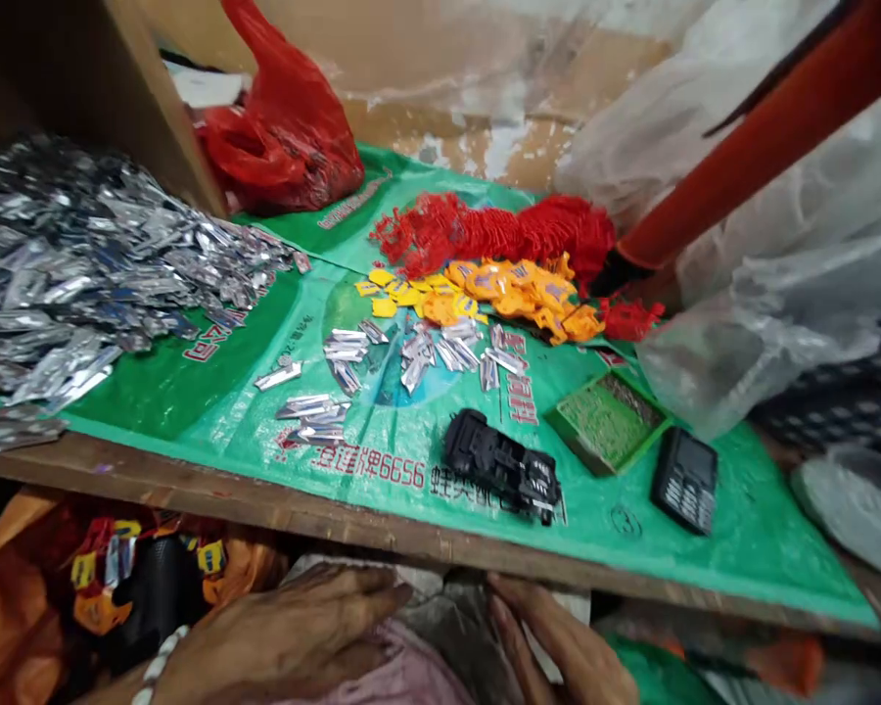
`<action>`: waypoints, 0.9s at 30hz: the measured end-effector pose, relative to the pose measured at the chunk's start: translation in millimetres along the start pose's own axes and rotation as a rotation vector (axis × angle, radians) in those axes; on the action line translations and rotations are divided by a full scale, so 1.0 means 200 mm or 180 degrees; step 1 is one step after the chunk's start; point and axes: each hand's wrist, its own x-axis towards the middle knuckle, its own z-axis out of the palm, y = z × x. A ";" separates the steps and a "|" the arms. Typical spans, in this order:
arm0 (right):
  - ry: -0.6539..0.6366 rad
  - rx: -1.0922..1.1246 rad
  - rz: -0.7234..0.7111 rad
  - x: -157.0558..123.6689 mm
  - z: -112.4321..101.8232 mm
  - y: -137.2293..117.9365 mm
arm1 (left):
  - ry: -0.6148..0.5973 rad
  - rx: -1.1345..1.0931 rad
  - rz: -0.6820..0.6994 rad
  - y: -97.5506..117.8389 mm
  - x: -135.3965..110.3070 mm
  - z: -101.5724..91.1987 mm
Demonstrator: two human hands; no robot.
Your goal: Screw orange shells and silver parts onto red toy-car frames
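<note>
My left hand (294,632) lies below the table edge with its fingers stretched out over pink and grey cloth. A pale beaded bracelet (160,666) circles its wrist. My right hand (562,641) is beside the grey cloth (455,622), fingers stretched and slightly apart, with nothing seen in it. Above them on the table rests a black toy vehicle chassis (503,465). Small silvery foil-like pieces (345,348) lie in loose groups behind it. Farther back are yellow pieces (389,294), orange plastic parts (518,289) and a row of red plastic parts (499,230).
A large heap of silvery pieces (103,264) covers the table's left side. At the right are a green tray (583,431) of tiny bits, a keypad phone (686,480) and a slanting red-orange pole (749,147). An orange bag (15,597) with colourful toys sits below left.
</note>
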 end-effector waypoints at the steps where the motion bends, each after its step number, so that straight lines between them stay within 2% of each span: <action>1: -0.0023 0.0026 0.0089 -0.02 0.00 -0.02 | 0.0027 0.0107 0.0057 -0.02 0.01 0.02; 5: -0.0160 0.0050 0.0867 -0.14 0.00 -0.12 | -0.0068 0.0491 0.0243 -0.13 0.04 0.11; 7: -0.0136 -0.0059 0.1294 -0.22 0.02 -0.16 | -0.0080 0.0676 0.0381 -0.20 0.04 0.12; 11: 0.0001 -0.0332 0.2061 -0.41 0.06 -0.21 | -0.0333 0.0947 0.0836 -0.24 0.03 0.05; 14: 0.0018 -0.0544 0.2464 -0.55 0.12 -0.23 | -0.0597 0.1096 0.0864 -0.22 0.05 0.01; 17: 0.0009 -0.0778 0.2728 -0.67 0.17 -0.23 | -0.0583 0.1283 0.0703 -0.21 0.06 0.04; 21: 0.0095 -0.1038 0.2879 -0.80 0.18 -0.21 | -0.0189 0.1357 0.0657 -0.20 0.04 0.17; 24: 0.0244 -0.1199 0.2881 -0.87 0.19 -0.19 | -0.0128 0.1438 0.0458 -0.13 0.04 0.25; 27: 0.0396 -0.1317 0.2860 -0.90 0.20 -0.18 | -0.0126 0.1484 0.0390 -0.07 0.05 0.27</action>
